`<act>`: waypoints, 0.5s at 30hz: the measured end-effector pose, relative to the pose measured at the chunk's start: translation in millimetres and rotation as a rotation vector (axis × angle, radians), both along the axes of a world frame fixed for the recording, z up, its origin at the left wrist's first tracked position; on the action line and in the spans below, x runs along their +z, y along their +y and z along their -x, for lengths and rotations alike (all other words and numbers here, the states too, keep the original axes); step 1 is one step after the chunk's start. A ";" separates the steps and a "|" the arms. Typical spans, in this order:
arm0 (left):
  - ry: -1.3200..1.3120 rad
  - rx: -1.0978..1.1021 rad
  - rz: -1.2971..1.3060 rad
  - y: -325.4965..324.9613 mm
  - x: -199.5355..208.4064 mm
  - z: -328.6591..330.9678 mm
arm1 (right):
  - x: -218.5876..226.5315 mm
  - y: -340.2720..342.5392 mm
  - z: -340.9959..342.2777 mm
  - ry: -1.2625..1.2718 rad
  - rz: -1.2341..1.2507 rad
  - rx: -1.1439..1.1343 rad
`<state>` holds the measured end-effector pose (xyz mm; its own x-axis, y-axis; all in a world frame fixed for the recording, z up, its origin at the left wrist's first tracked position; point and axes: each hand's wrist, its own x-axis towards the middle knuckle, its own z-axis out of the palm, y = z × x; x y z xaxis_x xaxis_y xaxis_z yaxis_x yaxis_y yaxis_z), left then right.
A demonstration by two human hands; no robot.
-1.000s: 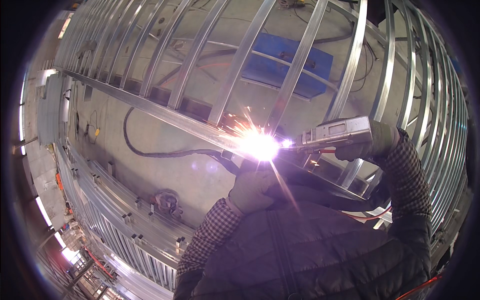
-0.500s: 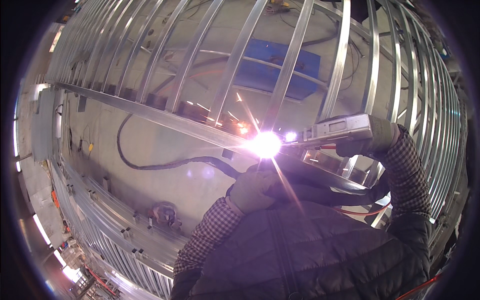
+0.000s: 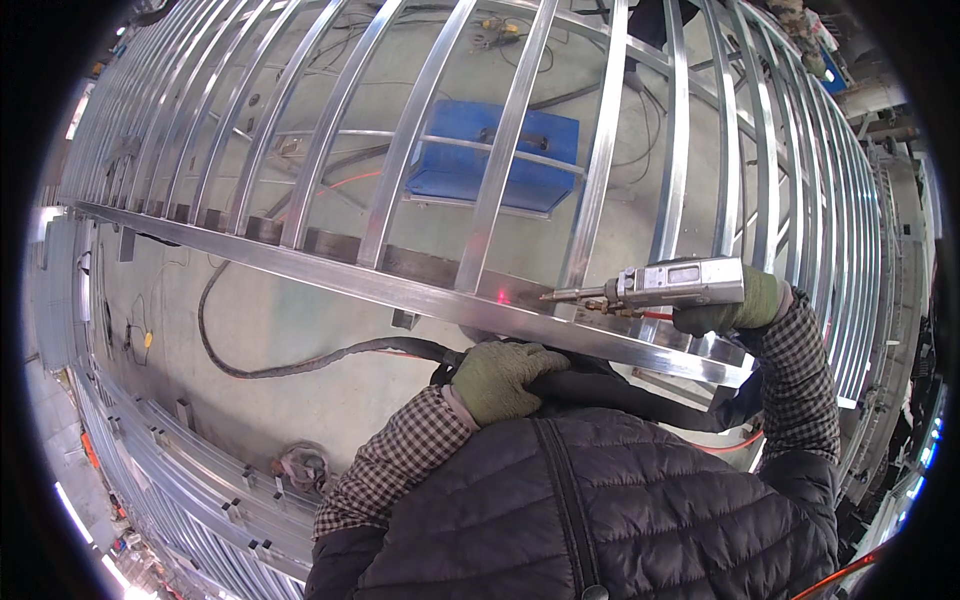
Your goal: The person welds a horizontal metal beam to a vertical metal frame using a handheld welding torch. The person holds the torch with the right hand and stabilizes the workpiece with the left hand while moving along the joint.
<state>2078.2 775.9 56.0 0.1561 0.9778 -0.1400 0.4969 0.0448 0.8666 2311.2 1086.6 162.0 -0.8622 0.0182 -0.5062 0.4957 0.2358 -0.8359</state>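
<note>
The only view looks out from the wearer's head, through the left of two fisheye lenses worn side by side, facing down and a little forward. The jacket (image 3: 660,500) fills the bottom middle, very near. Beyond it, the left hand (image 3: 500,381) lies close to the centre and the right hand (image 3: 745,305) farther to the right. Past them stretches the metal frame (image 3: 340,276), with the floor (image 3: 290,320) and a blue box (image 3: 455,175) seen from above (straight edges bow toward the dark round rim).
</note>
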 end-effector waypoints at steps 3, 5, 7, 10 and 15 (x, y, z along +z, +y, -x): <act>-0.012 -0.013 -0.006 15.7 1.8 -11.3 | 4.0 5.3 -8.7 -0.115 0.093 -0.032; 0.013 -0.021 -0.001 24.9 2.3 -20.4 | -1.2 12.4 -8.9 0.127 -0.025 0.101; 0.020 -0.019 0.015 31.2 2.7 -27.0 | -6.4 21.2 -10.1 0.230 -0.054 0.174; 0.026 0.009 0.051 33.1 4.5 -31.9 | -17.2 32.4 -10.9 0.174 0.037 0.172; 0.052 0.052 0.068 31.7 7.6 -36.6 | -30.3 39.1 -10.3 0.131 0.114 0.170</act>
